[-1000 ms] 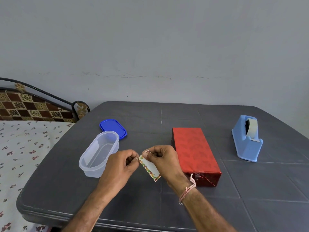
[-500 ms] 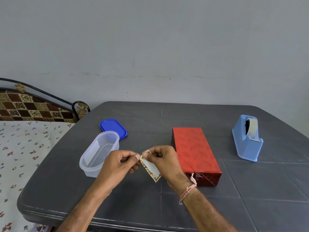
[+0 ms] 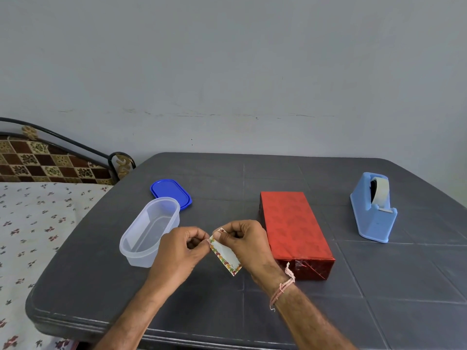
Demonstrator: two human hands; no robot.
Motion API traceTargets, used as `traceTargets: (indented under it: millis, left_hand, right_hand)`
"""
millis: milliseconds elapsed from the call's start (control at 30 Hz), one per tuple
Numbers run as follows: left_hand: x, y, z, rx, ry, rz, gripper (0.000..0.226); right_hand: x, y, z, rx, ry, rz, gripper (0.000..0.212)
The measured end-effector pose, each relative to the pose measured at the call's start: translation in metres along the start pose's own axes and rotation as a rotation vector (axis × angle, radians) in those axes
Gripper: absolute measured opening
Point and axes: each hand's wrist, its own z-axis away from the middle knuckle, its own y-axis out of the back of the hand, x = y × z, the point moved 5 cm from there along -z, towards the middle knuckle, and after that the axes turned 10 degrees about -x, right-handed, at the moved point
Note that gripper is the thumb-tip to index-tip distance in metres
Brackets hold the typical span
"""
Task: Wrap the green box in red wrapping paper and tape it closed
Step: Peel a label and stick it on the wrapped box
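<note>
The red-wrapped box [image 3: 293,231] lies flat on the table [image 3: 379,299], immediately to the outer side of the right hand [image 3: 245,241]. Its long axis runs away from the person. Its near end face shows diagonal fold lines in the paper and sits level with the right wrist. Its far end extends beyond the knuckles. Whether the back of the right hand contacts the box's side cannot be determined. Neither hand is on the box.

The right hand is clenched around a small card [image 3: 226,255] with a white face and a floral border, pinching its upper corner between thumb and fingers. The left hand [image 3: 179,248] sits just beside the right, fingers curled, with thumb and forefinger pinching the card's upper edge. The card hangs tilted below both hands, above the table surface. A thread band [image 3: 281,289] circles the right wrist.

A clear container [image 3: 136,258] stands open on the outer side of the left hand, close to its knuckles. A blue lid [image 3: 171,192] lies flat beyond the container, farther from the left hand. A tape dispenser [image 3: 374,213] stands well apart from the right hand, past the box. A bed [image 3: 38,223] with a floral sheet lies beyond the table edge on the left hand's side.
</note>
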Motion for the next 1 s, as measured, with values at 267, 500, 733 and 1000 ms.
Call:
traceTargets:
  millis: [267,500,733,1000]
  left_hand:
    - [0.005,-0.003,0.002,0.008,-0.054,-0.063,0.011]
    - [0.001,-0.004,0.0,-0.05,-0.001,-0.003,0.016]
    - [-0.003,-0.004,0.0,-0.136,0.127,0.336,0.028]
    - [-0.009,-0.001,0.002,-0.179,0.222,0.487,0.022]
  right_hand:
    - [-0.003,0.003,0.002,0.002,-0.008,-0.032,0.006]
    - [-0.002,0.002,0.002,-0.018,-0.014,-0.042,0.005]
    - [-0.005,-0.001,0.002,-0.095,0.005,-0.143,0.005]
    - [-0.011,-0.003,0.003,-0.129,0.062,-0.124,0.014]
